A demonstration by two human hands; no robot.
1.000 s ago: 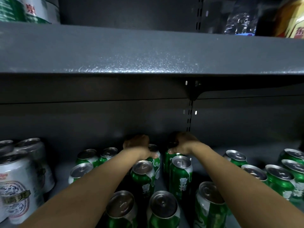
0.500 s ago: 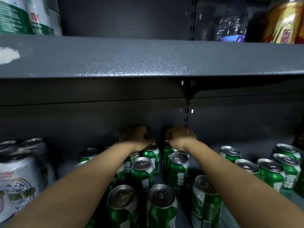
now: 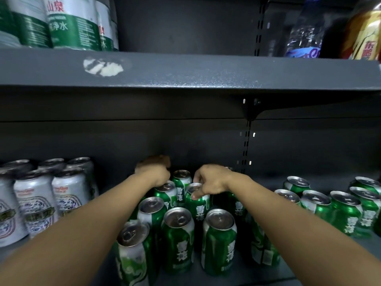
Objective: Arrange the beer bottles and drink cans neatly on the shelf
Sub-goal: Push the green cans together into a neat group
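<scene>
Several green beer cans (image 3: 178, 238) stand bunched on the lower shelf (image 3: 288, 271) between my forearms. My right hand (image 3: 210, 181) reaches over the cluster, thumb and fingers pinching the rim of a green can (image 3: 196, 205) in a rear row. My left hand (image 3: 153, 170) is further back and to the left, its fingers curled downward over the top of a back-row green can (image 3: 165, 193) that my wrist mostly hides. Another green can (image 3: 181, 178) stands between the two hands.
White-and-blue beer cans (image 3: 35, 201) stand in a block at the left. More green cans (image 3: 346, 213) sit loosely at the right. The upper shelf board (image 3: 185, 73) overhangs, carrying green-labelled water bottles (image 3: 72, 23), a clear bottle (image 3: 305, 32) and a gold can (image 3: 365, 34).
Both hands have stayed on the back-row cans, the left one shifting a little left and further back. The view has dropped closer, showing more of the upper shelf.
</scene>
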